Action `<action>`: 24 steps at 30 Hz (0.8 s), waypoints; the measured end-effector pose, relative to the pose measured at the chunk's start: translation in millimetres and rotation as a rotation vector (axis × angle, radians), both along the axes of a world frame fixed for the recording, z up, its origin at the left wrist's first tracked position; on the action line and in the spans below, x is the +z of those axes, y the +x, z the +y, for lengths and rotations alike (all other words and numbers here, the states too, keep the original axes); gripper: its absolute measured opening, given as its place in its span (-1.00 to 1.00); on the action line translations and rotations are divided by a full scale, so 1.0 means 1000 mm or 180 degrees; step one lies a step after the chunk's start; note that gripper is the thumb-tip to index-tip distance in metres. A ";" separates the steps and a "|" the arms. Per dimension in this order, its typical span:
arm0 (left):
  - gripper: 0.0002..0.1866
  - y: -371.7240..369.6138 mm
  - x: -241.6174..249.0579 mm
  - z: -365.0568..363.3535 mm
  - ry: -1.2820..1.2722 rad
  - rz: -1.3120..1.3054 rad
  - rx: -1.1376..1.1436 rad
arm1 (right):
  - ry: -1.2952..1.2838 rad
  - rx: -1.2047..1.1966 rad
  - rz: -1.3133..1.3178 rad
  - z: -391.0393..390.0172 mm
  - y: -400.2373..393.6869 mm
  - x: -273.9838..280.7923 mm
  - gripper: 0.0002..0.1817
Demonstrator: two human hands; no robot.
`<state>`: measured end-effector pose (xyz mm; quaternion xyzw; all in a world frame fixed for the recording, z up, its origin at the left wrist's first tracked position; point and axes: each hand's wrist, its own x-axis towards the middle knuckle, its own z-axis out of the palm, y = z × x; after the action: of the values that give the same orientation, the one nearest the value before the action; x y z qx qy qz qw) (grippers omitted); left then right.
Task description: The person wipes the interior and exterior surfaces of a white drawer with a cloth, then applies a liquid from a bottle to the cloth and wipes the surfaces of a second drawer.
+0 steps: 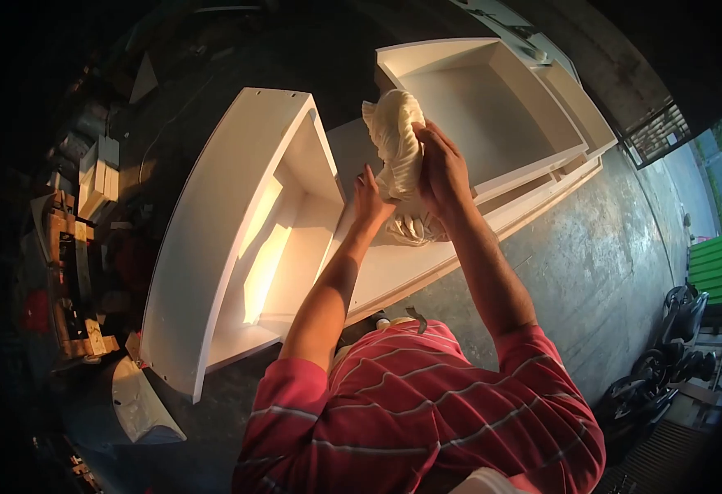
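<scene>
A carved, cream-coloured ornament with ridged, leaf-like folds [399,140] is held up over the white furniture. My right hand [441,165] grips its right side, fingers pressed together against it. At its lower left is my left hand [371,196], with one finger pointing up and the others partly hidden, so its hold is unclear. Just below the hands, another pale ridged piece [410,229] lies on the white panel [377,276]. To the left stands a curved white cabinet section [204,214], its open inside facing the hands.
Beyond the hands is a white open box section [492,107], with a further compartment [579,103] behind it. Wood pieces [89,247] are piled at the far left. Motorcycles [665,354] stand at the right near a green panel [711,267]. A curved offcut [140,403] lies lower left.
</scene>
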<state>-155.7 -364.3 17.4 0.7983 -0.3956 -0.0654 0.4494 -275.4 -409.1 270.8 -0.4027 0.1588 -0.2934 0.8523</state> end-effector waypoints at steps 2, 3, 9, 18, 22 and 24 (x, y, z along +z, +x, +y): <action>-0.16 -0.052 0.067 0.052 -0.0289 -0.0536 -0.0060 | -0.0597 -0.0212 -0.0173 0.007 0.025 0.010 -0.62; -0.30 -0.080 0.110 0.086 -0.0336 -0.0453 -0.0314 | -0.0741 -0.0220 -0.0199 0.012 0.038 0.015 -0.64; -0.64 -0.134 0.333 0.307 -0.0208 -0.0923 -0.0650 | -0.4348 -0.0771 -0.0382 0.036 0.096 0.026 -0.76; 0.02 -0.058 0.327 0.404 0.1327 -0.0712 0.0565 | -0.6773 -0.0971 -0.0458 0.003 0.124 0.035 -0.82; 0.08 -0.061 0.323 0.405 0.1642 -0.0936 0.0603 | -0.5815 -0.0316 -0.0073 0.043 0.088 0.054 -0.81; 0.07 -0.062 0.323 0.404 0.1706 -0.1121 0.0629 | -0.7766 -0.0897 -0.0386 0.001 0.107 0.053 -0.79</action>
<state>-217.9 39.2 340.1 0.9216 -0.3566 0.0157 0.1524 -168.5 -408.4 324.1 -0.9009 -0.2173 -0.3574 -0.1156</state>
